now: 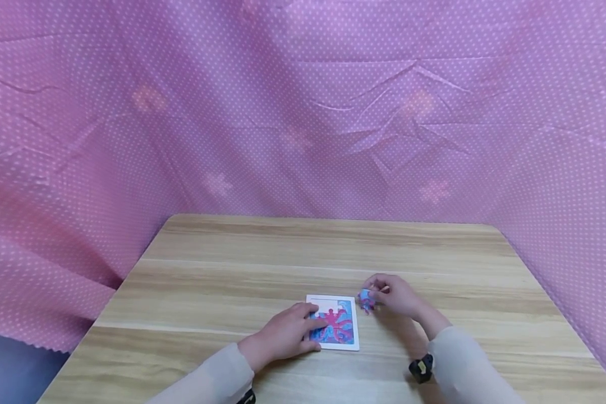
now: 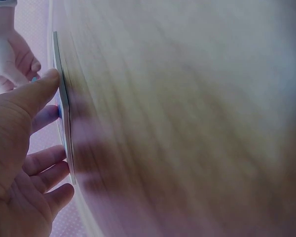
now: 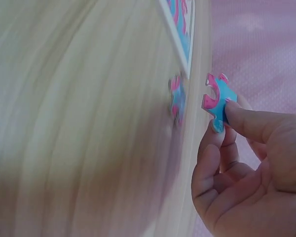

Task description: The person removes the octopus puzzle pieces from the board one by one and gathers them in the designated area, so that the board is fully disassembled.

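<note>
Blue and pink, a puzzle piece [image 3: 222, 98] is pinched by the right hand [image 1: 394, 294] just right of the white-framed puzzle [image 1: 339, 347], notch facing left in the right wrist view; the left hand [image 1: 285, 332], fingers apart, rests on that puzzle, whose long axis runs near to far.

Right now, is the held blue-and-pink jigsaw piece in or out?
Out: the right hand pinches the piece beside the white-bordered puzzle.
</note>
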Action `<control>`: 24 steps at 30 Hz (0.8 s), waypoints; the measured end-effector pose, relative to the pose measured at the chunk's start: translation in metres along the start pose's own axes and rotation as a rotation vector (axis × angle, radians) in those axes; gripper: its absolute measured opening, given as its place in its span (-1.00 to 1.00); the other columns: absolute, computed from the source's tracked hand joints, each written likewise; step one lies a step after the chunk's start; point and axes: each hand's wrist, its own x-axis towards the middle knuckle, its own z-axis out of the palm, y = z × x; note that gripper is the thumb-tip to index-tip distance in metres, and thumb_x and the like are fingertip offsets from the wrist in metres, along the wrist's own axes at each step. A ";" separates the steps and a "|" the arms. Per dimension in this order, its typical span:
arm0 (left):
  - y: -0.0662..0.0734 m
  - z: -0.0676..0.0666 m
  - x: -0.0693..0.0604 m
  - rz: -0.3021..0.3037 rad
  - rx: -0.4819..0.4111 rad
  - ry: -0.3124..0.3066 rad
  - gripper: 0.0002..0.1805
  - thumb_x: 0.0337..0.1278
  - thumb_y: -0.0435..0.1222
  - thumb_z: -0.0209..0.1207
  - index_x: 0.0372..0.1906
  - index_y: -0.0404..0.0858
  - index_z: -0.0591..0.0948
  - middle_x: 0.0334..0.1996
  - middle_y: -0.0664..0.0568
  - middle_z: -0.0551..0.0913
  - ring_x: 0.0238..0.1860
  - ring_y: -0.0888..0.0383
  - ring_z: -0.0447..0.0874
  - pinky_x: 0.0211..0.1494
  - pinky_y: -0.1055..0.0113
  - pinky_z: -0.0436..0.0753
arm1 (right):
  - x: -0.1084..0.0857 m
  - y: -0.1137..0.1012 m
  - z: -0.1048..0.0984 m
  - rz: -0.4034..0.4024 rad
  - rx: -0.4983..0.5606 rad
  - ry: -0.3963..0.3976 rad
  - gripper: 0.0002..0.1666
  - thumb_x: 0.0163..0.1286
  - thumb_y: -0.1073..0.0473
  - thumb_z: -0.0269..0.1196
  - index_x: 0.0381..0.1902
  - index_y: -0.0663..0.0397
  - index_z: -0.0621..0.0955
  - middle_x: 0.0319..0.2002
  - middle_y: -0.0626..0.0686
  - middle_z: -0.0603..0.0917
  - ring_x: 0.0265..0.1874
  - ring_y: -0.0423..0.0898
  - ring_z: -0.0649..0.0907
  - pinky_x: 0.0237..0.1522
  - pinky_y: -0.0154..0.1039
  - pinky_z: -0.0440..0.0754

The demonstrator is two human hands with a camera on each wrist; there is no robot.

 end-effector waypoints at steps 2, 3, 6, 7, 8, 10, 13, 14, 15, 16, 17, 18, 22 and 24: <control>0.000 0.000 0.000 -0.002 -0.002 -0.001 -0.47 0.15 0.08 0.21 0.23 0.06 0.54 0.26 -0.08 0.40 0.27 0.01 0.32 0.30 0.16 0.36 | -0.003 0.004 -0.005 0.010 -0.008 0.000 -0.87 0.32 0.36 0.20 -0.20 0.16 0.64 -0.42 0.01 0.58 -0.35 -0.08 0.58 -0.30 -0.19 0.58; 0.000 0.000 0.000 -0.002 -0.002 0.000 -0.47 0.16 0.08 0.21 0.24 0.06 0.54 0.26 -0.08 0.40 0.28 0.01 0.32 0.30 0.16 0.35 | -0.005 0.005 -0.007 0.015 -0.011 -0.002 -0.87 0.32 0.35 0.21 -0.20 0.16 0.65 -0.41 0.00 0.59 -0.35 -0.08 0.58 -0.30 -0.19 0.58; 0.000 0.001 0.000 -0.004 -0.008 0.001 -0.47 0.15 0.08 0.21 0.24 0.05 0.54 0.26 -0.08 0.40 0.28 0.01 0.32 0.29 0.15 0.36 | -0.009 0.010 -0.012 0.042 -0.029 -0.004 -0.87 0.33 0.33 0.21 -0.19 0.16 0.66 -0.40 -0.02 0.61 -0.34 -0.10 0.58 -0.31 -0.20 0.58; 0.000 0.001 0.000 -0.005 -0.009 0.000 -0.47 0.16 0.08 0.21 0.24 0.05 0.54 0.26 -0.08 0.40 0.28 0.01 0.32 0.30 0.15 0.35 | -0.010 0.011 -0.013 0.051 -0.034 -0.002 -0.87 0.33 0.32 0.22 -0.20 0.15 0.66 -0.40 -0.03 0.61 -0.34 -0.10 0.58 -0.31 -0.20 0.57; 0.000 0.000 0.000 -0.006 -0.009 -0.001 -0.47 0.16 0.08 0.20 0.24 0.06 0.54 0.26 -0.07 0.40 0.28 0.01 0.32 0.30 0.15 0.35 | -0.012 0.012 -0.014 0.060 -0.041 0.001 -0.88 0.32 0.32 0.22 -0.20 0.15 0.67 -0.39 -0.04 0.62 -0.34 -0.10 0.58 -0.30 -0.20 0.57; 0.000 0.000 0.000 -0.009 -0.012 -0.003 -0.47 0.16 0.08 0.21 0.24 0.06 0.54 0.26 -0.07 0.40 0.28 0.01 0.31 0.30 0.15 0.35 | -0.014 0.014 -0.016 0.089 -0.057 0.009 -0.88 0.32 0.31 0.23 -0.21 0.13 0.67 -0.38 -0.05 0.61 -0.33 -0.11 0.57 -0.29 -0.20 0.56; 0.000 0.000 0.000 -0.015 -0.014 -0.009 -0.47 0.15 0.08 0.21 0.24 0.07 0.54 0.27 -0.06 0.39 0.29 0.01 0.31 0.30 0.15 0.35 | -0.017 0.015 -0.017 0.120 -0.072 0.012 -0.89 0.30 0.31 0.24 -0.23 0.12 0.68 -0.37 -0.05 0.62 -0.34 -0.10 0.55 -0.29 -0.20 0.56; 0.000 0.000 0.000 -0.017 -0.016 -0.011 -0.47 0.15 0.08 0.21 0.24 0.07 0.54 0.27 -0.06 0.39 0.29 0.01 0.31 0.30 0.15 0.35 | -0.018 0.016 -0.017 0.128 -0.077 0.012 -0.89 0.30 0.32 0.24 -0.24 0.12 0.68 -0.37 -0.05 0.62 -0.34 -0.10 0.55 -0.29 -0.20 0.56; 0.000 0.000 0.000 -0.019 -0.019 -0.013 -0.47 0.15 0.08 0.21 0.24 0.07 0.54 0.27 -0.05 0.39 0.29 0.01 0.31 0.30 0.15 0.35 | -0.019 0.017 -0.017 0.135 -0.082 0.013 -0.89 0.29 0.32 0.25 -0.25 0.12 0.68 -0.38 -0.05 0.62 -0.34 -0.10 0.55 -0.28 -0.20 0.55; 0.000 0.000 -0.001 -0.021 -0.022 -0.015 -0.47 0.15 0.08 0.21 0.24 0.07 0.54 0.27 -0.05 0.39 0.29 0.01 0.30 0.30 0.14 0.35 | -0.019 0.017 -0.017 0.136 -0.087 0.010 -0.89 0.29 0.33 0.24 -0.25 0.12 0.68 -0.38 -0.05 0.62 -0.35 -0.10 0.54 -0.28 -0.19 0.55; 0.000 -0.001 -0.001 -0.023 -0.025 -0.017 -0.46 0.15 0.08 0.21 0.24 0.08 0.54 0.27 -0.05 0.39 0.29 0.01 0.30 0.30 0.14 0.36 | -0.020 0.018 -0.017 0.139 -0.093 0.010 -0.89 0.29 0.33 0.24 -0.26 0.11 0.68 -0.38 -0.06 0.62 -0.34 -0.10 0.54 -0.27 -0.17 0.55; 0.000 -0.001 -0.001 -0.025 -0.028 -0.019 -0.46 0.14 0.08 0.21 0.24 0.08 0.53 0.27 -0.04 0.38 0.29 0.02 0.30 0.30 0.14 0.36 | -0.020 0.019 -0.017 0.139 -0.103 0.011 -0.88 0.28 0.34 0.24 -0.26 0.10 0.69 -0.38 -0.06 0.62 -0.34 -0.10 0.54 -0.25 -0.16 0.55; 0.001 -0.002 -0.001 -0.020 -0.033 -0.015 -0.46 0.14 0.08 0.22 0.24 0.07 0.54 0.27 -0.05 0.39 0.29 0.01 0.31 0.29 0.14 0.36 | -0.020 0.020 -0.017 0.130 -0.147 0.027 -0.89 0.28 0.33 0.25 -0.27 0.07 0.69 -0.39 -0.07 0.62 -0.31 -0.12 0.55 -0.17 -0.11 0.54; 0.001 -0.002 -0.001 -0.018 -0.033 -0.012 -0.46 0.15 0.07 0.22 0.24 0.07 0.54 0.27 -0.05 0.39 0.29 0.01 0.31 0.29 0.14 0.36 | -0.019 0.021 -0.016 0.123 -0.173 0.042 -0.89 0.26 0.33 0.26 -0.29 0.06 0.69 -0.40 -0.07 0.62 -0.32 -0.12 0.55 -0.17 -0.10 0.54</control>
